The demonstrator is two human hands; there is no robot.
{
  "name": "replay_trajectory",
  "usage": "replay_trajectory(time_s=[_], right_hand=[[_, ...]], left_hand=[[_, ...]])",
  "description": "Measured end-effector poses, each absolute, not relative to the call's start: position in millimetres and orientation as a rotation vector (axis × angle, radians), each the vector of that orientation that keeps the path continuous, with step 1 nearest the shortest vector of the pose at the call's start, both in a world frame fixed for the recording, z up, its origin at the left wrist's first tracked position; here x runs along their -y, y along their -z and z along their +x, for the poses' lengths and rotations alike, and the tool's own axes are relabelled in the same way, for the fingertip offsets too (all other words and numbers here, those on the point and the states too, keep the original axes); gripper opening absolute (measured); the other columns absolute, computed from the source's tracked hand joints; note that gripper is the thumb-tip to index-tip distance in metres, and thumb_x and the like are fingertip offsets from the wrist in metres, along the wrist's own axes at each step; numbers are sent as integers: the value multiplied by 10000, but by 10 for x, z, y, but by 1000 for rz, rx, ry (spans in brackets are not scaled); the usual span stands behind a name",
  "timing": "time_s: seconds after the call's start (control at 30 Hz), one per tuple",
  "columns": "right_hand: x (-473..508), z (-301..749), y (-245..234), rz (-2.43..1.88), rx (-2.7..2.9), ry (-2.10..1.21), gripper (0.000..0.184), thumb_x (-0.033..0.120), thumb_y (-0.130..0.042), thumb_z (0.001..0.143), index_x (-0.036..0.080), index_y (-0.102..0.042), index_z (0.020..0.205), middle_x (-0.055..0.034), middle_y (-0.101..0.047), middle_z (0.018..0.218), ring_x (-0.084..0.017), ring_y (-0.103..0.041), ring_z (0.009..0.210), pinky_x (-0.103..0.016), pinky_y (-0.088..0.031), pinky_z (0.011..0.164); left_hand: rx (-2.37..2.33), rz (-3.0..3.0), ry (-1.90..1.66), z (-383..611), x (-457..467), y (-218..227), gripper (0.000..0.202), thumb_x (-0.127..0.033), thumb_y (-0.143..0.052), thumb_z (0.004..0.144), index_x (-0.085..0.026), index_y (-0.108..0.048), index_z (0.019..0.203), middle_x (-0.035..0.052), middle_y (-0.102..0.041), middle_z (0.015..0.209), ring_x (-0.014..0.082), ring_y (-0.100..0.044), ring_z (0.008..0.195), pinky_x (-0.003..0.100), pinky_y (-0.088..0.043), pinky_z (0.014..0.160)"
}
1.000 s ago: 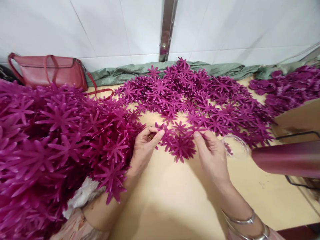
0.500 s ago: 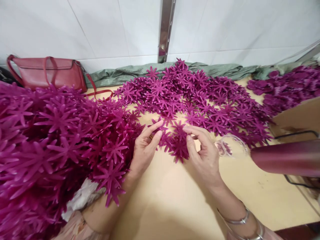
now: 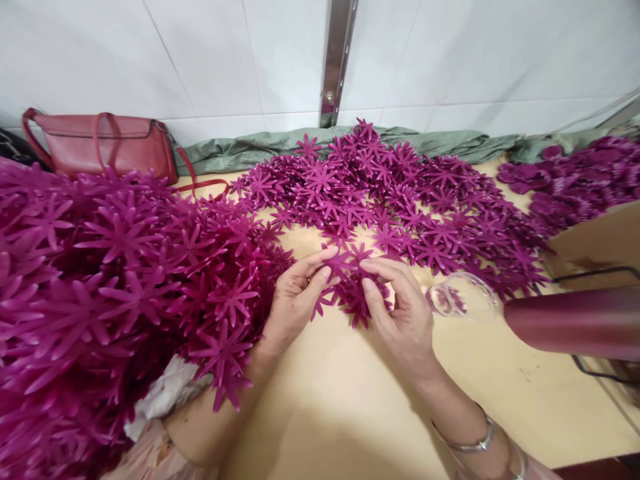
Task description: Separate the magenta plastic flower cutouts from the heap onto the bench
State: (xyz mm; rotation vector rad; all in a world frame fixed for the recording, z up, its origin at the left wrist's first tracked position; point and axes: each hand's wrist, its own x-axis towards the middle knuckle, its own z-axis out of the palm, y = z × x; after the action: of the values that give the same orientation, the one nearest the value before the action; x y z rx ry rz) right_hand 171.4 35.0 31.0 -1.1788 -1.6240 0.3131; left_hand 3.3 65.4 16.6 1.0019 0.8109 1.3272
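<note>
Between the thumb and fingertips of my left hand point(image 3: 299, 290) is a purple petal piece point(image 3: 340, 263), star-shaped with narrow lobes. My right hand point(image 3: 400, 300) is just to its right, thumb and forefinger drawn together in a pinch. Whatever sits in that pinch is too small to make out. Below both hands, more purple petal pieces point(image 3: 356, 303) lie on the table, partly covered by my fingers. A clear plastic cup point(image 3: 484, 297) with small purplish bits in it stands to the right of my right hand.
A large heap of petal pieces point(image 3: 130, 267) rises on the left, against my left forearm. Another pile point(image 3: 370, 177) spreads across the back. Darker purple round pieces point(image 3: 590, 170) lie at far right, behind a dark red cylinder point(image 3: 575, 319). A red handbag point(image 3: 105, 147) rests by the wall.
My left hand has moved slightly right and now holds a petal piece up between its fingertips. My right hand has shifted a little left, closer to it.
</note>
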Motion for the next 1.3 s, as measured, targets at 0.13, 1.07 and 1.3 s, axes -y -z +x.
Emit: replay_trajectory(time_s=[0.13, 1.07, 1.3], right_hand=[[-349, 1694, -316, -1186, 1675, -224, 275, 248, -695, 968, 283, -681, 1240, -103, -690, 1202, -267, -648, 1186, -497, -542, 1056], [-381, 1785, -329, -1266, 1688, -83, 226, 231, -661, 987, 280, -733, 1195, -101, -692, 1240, -288, -626, 1201, -521, -458, 1070], [-350, 1739, -360, -1152, 1707, -209, 113, 226, -761, 925, 277, -736, 1023, -65, -687, 1108, -251, -648, 1077, -452, -516, 974]], left_hand=[[-775, 990, -1266, 67, -657, -169, 436, -358, -858, 823, -222, -716, 1213, 24, -812, 951, 144, -763, 851, 255, -621, 834], [-941, 986, -1476, 59, -620, -221, 270, -327, -865, 811, -195, -752, 1017, 22, -799, 919, 131, -743, 827, 237, -603, 800], [-891, 1015, -1241, 74, -593, -193, 279, -348, -915, 733, -183, -730, 860, -28, -704, 722, 88, -614, 597, 183, -493, 535]])
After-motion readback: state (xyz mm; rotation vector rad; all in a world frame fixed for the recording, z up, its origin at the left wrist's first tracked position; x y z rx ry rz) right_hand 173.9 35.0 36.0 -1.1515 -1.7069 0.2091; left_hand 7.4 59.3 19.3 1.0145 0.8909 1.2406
